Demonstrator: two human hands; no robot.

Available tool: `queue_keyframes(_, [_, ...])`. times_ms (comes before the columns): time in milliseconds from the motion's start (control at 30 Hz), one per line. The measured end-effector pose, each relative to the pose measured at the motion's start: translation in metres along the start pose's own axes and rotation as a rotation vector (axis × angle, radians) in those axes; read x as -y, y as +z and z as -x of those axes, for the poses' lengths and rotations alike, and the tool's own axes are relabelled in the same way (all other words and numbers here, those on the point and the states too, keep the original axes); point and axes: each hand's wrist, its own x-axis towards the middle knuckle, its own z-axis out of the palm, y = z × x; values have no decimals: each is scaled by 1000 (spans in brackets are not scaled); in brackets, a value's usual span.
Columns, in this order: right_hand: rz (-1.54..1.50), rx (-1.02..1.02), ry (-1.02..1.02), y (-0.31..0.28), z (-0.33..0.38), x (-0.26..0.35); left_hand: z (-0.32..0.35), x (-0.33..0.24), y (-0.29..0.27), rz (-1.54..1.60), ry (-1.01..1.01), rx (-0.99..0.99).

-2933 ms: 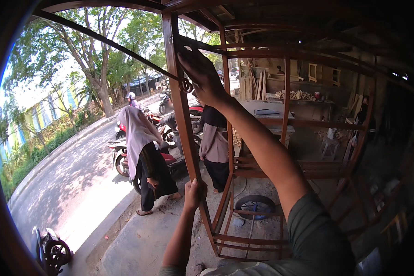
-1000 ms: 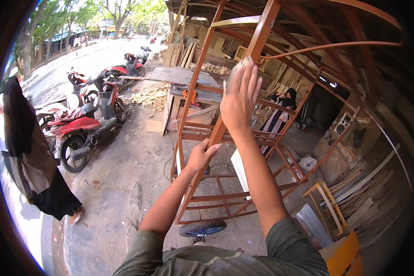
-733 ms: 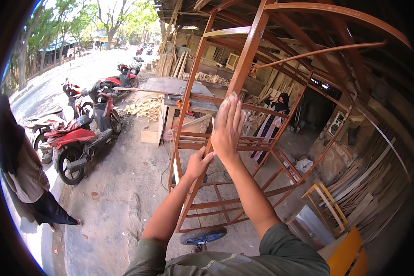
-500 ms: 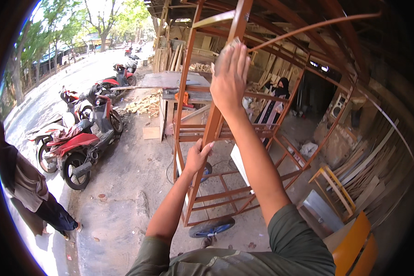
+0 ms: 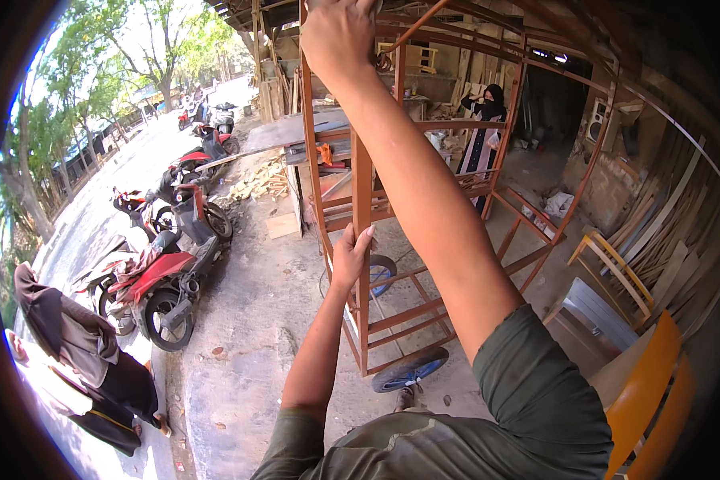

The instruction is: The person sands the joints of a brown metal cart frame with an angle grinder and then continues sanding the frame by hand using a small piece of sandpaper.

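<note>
A tall reddish-brown cart frame (image 5: pixel 362 184) stands in front of me, with blue-rimmed wheels (image 5: pixel 410 370) at its base. My left hand (image 5: pixel 352 254) is wrapped round its near upright post at mid height, thumb on the right side. My right hand (image 5: pixel 340 36) is raised high against the upper part of this post. Its fingers are bent and partly cut off by the top edge of the view, so what lies under them is hidden. My right forearm crosses in front of the frame's rails.
Parked red motorbikes (image 5: pixel 164 280) line the left, with two people (image 5: pixel 96 352) walking past. Behind the frame are a workbench (image 5: pixel 296 132), wood scraps (image 5: pixel 262 180) and a standing person (image 5: pixel 480 140). Planks (image 5: pixel 656 240) and orange-yellow panels (image 5: pixel 648 392) are at the right.
My right hand has slid higher up the post; a greyish piece showed under its palm before. The left hand keeps its hold. My view has shifted, and a second walker shows at left.
</note>
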Motion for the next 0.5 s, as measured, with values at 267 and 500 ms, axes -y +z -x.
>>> queue_keyframes(267, [-210, -34, -102, -2, 82, -5, -3, 6, -11, -34, -20, 5])
queue_keyframes(500, [-202, -137, 20, 21, -26, -18, -2, -12, -11, -64, -53, 78])
